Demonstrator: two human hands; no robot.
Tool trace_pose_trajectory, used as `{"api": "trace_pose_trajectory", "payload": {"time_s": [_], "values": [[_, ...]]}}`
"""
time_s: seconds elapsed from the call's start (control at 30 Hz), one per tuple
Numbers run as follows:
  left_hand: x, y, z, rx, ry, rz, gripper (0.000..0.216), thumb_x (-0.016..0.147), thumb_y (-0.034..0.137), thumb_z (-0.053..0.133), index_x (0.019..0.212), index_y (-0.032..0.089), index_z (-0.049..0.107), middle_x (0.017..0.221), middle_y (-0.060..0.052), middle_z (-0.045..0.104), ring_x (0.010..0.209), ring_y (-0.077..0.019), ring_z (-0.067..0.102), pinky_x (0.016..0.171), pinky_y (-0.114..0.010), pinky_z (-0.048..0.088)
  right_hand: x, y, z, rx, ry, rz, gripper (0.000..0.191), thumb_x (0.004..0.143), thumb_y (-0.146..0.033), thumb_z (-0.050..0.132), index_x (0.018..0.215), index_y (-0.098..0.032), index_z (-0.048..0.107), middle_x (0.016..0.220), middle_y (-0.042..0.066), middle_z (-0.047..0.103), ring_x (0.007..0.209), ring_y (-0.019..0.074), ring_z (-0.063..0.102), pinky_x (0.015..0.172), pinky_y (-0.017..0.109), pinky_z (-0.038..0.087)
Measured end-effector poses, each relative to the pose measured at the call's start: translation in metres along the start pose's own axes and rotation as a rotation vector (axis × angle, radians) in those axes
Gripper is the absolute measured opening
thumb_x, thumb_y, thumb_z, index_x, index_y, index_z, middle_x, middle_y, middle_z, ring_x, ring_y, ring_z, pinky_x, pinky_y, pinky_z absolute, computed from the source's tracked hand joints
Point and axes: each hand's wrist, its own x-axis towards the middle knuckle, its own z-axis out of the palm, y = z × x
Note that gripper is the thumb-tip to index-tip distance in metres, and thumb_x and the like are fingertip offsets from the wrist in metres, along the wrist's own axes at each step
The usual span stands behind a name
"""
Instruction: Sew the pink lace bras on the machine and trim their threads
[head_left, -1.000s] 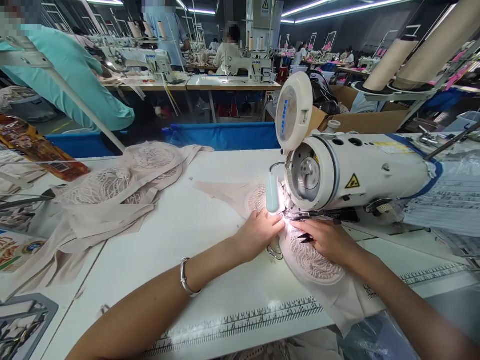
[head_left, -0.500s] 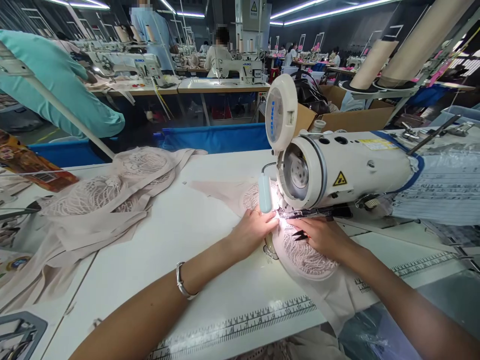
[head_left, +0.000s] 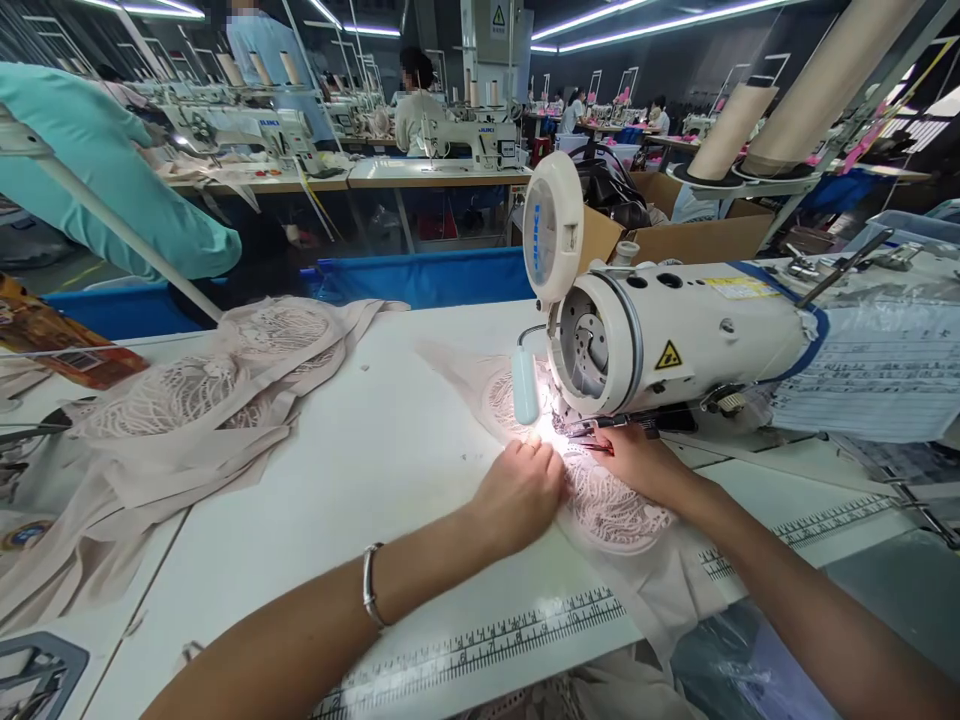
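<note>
A pale pink lace bra lies under the head of a white sewing machine, one cup on either side of the lit needle area. Just left of the needle, my left hand is closed, its fingers curled at the lace edge; the fingertips are partly hidden. My right hand rests on the near cup to the right of the needle. Small thread snips are held in it, blades pointing left. Glare washes out the fabric right at the needle.
More beige lace bras are piled at the left of the white table. A bottle lies behind them. Thread cones stand at the upper right, and a printed ruler runs along the front edge. People sit at machines beyond.
My left hand has curled up and shifted slightly right and nearer, over the lace edge. The snips have swung up toward the needle in my right hand. The machine's inner wheel has turned.
</note>
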Motion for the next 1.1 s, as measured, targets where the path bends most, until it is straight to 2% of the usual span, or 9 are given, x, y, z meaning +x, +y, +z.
{"api": "trace_pose_trajectory", "payload": {"time_s": [0.07, 0.1, 0.2, 0.3, 0.5, 0.63, 0.93, 1.0, 1.1], "values": [[-0.002, 0.016, 0.003, 0.027, -0.004, -0.038, 0.048, 0.099, 0.051, 0.047, 0.103, 0.006, 0.064, 0.107, -0.022, 0.067, 0.104, -0.0349, 0.062, 0.081, -0.043, 0.049, -0.002, 0.003, -0.001, -0.003, -0.002, -0.013, 0.014, 0.082, -0.019, 0.057, 0.090, -0.026, 0.065, 0.078, 0.001, 0.068, 0.061, 0.0187, 0.061, 0.053, 0.027, 0.042], [-0.002, 0.022, 0.004, 0.050, 0.007, -0.055, 0.055, 0.099, 0.053, 0.047, 0.113, 0.002, 0.062, 0.117, -0.025, 0.065, 0.114, -0.0382, 0.059, 0.088, -0.046, 0.049, -0.003, 0.004, -0.004, 0.002, -0.011, -0.035, 0.022, 0.081, -0.016, 0.056, 0.096, -0.027, 0.066, 0.081, 0.001, 0.070, 0.064, 0.0186, 0.062, 0.054, 0.027, 0.044], [-0.004, 0.029, 0.007, 0.083, 0.010, -0.067, 0.053, 0.100, 0.038, 0.046, 0.133, -0.002, 0.051, 0.134, -0.028, 0.059, 0.129, -0.0404, 0.053, 0.102, -0.051, 0.044, -0.007, 0.004, -0.011, 0.028, -0.021, -0.181, 0.052, 0.076, -0.004, 0.047, 0.115, -0.032, 0.067, 0.094, 0.000, 0.071, 0.080, 0.0168, 0.066, 0.060, 0.023, 0.048], [-0.005, 0.025, 0.007, 0.088, -0.025, -0.041, 0.049, 0.100, 0.031, 0.044, 0.135, -0.002, 0.050, 0.136, -0.027, 0.058, 0.131, -0.0397, 0.053, 0.104, -0.051, 0.044, -0.010, 0.002, -0.013, 0.017, 0.003, -0.321, 0.067, 0.073, 0.002, 0.038, 0.123, -0.031, 0.068, 0.090, 0.002, 0.068, 0.079, 0.0145, 0.064, 0.060, 0.021, 0.047], [-0.007, 0.006, 0.008, 0.091, -0.097, 0.021, 0.048, 0.096, 0.017, 0.045, 0.140, -0.003, 0.044, 0.142, -0.027, 0.053, 0.137, -0.0408, 0.047, 0.105, -0.057, 0.042, -0.011, 0.002, -0.007, -0.049, 0.005, -0.329, 0.074, 0.069, 0.000, 0.043, 0.132, -0.033, 0.064, 0.091, 0.001, 0.068, 0.078, 0.0159, 0.061, 0.057, 0.022, 0.044], [-0.006, -0.009, 0.006, 0.014, -0.075, 0.041, 0.042, 0.096, 0.012, 0.046, 0.137, 0.004, 0.047, 0.138, -0.023, 0.058, 0.136, -0.0363, 0.050, 0.108, -0.053, 0.040, -0.012, -0.001, -0.009, -0.052, -0.010, -0.319, 0.071, 0.071, 0.000, 0.043, 0.132, -0.030, 0.063, 0.098, 0.002, 0.070, 0.080, 0.0161, 0.063, 0.056, 0.024, 0.043], [0.000, -0.055, -0.004, -0.128, -0.048, 0.155, 0.037, 0.093, 0.000, 0.037, 0.121, 0.015, 0.057, 0.128, -0.012, 0.067, 0.112, -0.0240, 0.064, 0.105, -0.046, 0.041, -0.010, -0.006, -0.004, -0.033, 0.025, -0.325, 0.060, 0.075, -0.001, 0.046, 0.125, -0.026, 0.066, 0.098, 0.003, 0.071, 0.079, 0.0180, 0.066, 0.063, 0.026, 0.050], [0.003, -0.057, -0.006, -0.104, -0.043, 0.159, 0.036, 0.093, -0.001, 0.037, 0.116, 0.014, 0.060, 0.123, -0.011, 0.068, 0.105, -0.0238, 0.065, 0.103, -0.045, 0.042, -0.010, -0.006, 0.001, -0.025, 0.054, -0.317, 0.058, 0.074, -0.002, 0.046, 0.123, -0.025, 0.066, 0.098, 0.004, 0.072, 0.079, 0.0187, 0.067, 0.064, 0.027, 0.051], [0.006, -0.042, -0.008, -0.029, 0.024, 0.113, 0.035, 0.091, -0.003, 0.035, 0.105, 0.012, 0.063, 0.113, -0.015, 0.068, 0.099, -0.0253, 0.064, 0.096, -0.047, 0.044, -0.011, -0.008, 0.005, 0.014, 0.061, -0.291, 0.059, 0.075, -0.001, 0.045, 0.124, -0.025, 0.066, 0.101, 0.005, 0.072, 0.079, 0.0182, 0.068, 0.063, 0.026, 0.052]]}}
